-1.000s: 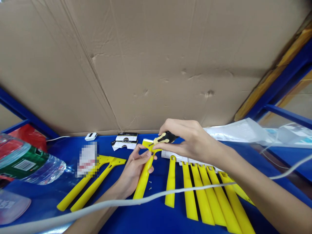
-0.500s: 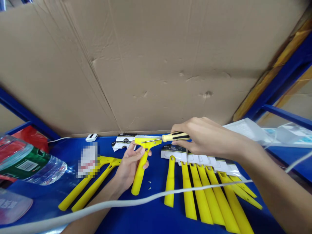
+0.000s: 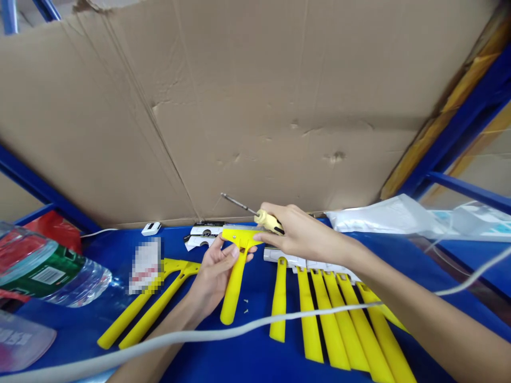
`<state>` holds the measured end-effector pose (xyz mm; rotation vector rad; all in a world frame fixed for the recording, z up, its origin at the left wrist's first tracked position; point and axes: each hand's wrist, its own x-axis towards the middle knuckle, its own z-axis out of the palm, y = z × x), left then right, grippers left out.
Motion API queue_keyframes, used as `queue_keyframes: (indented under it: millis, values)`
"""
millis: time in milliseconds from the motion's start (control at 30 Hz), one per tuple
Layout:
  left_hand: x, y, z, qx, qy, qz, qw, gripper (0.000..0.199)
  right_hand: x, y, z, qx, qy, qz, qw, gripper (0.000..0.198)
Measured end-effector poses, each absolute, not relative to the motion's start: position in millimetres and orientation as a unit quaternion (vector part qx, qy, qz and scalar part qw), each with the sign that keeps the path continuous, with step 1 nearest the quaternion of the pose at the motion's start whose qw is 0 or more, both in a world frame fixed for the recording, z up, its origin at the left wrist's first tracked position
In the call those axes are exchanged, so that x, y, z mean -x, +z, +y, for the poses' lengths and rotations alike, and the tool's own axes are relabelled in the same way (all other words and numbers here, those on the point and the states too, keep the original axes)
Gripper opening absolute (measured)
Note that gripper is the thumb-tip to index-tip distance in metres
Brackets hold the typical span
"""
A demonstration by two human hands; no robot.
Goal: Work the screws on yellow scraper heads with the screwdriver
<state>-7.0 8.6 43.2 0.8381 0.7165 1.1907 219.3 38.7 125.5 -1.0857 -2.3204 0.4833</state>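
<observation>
A yellow scraper (image 3: 235, 276) is gripped near its neck by my left hand (image 3: 215, 268), its wide head up and a thin clear or metal strip along the top edge. My right hand (image 3: 297, 226) is closed around a screwdriver (image 3: 268, 221) with a pale yellow and black handle; its shaft points up and left, clear of the scraper. The right fingertips touch the right end of the scraper's head. A small screw shows in the head's left part. Two loose screws (image 3: 246, 306) lie on the blue surface right of the scraper handle.
Several yellow scrapers (image 3: 331, 319) with white-and-black packets lie at right; two more yellow handles (image 3: 154, 314) lie at left. A white cable (image 3: 191, 336) crosses in front. A water bottle (image 3: 51, 271) is at far left. Cardboard (image 3: 247, 117) stands behind.
The screwdriver's shaft has lifted off the scraper head and swung upward. My right hand has moved left, its fingers now at the head's right end. The left hand still holds the scraper.
</observation>
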Motion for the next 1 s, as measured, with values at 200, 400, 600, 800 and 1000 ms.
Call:
queue_keyframes:
  millis: [200,400,600,800,1000]
  values:
    - [7,46,11,-0.448,0.549,0.322,0.627,0.036,-219,133,38,0.415,0.211,-0.829,0.310,0.020]
    - [48,30,55,-0.602,0.552,0.486,0.312,0.034,-233,139,46,0.429,0.207,-0.751,0.458,0.023]
    - [84,-7,88,-0.668,0.311,0.676,-0.007,0.084,-251,151,49,0.447,0.175,-0.704,0.523,0.035]
    - [82,-18,92,-0.664,0.191,0.718,-0.086,0.109,-252,152,47,0.429,0.136,-0.732,0.511,0.026]
    - [75,-10,96,-0.661,0.174,0.720,-0.118,0.108,-252,151,48,0.425,0.128,-0.741,0.504,0.028]
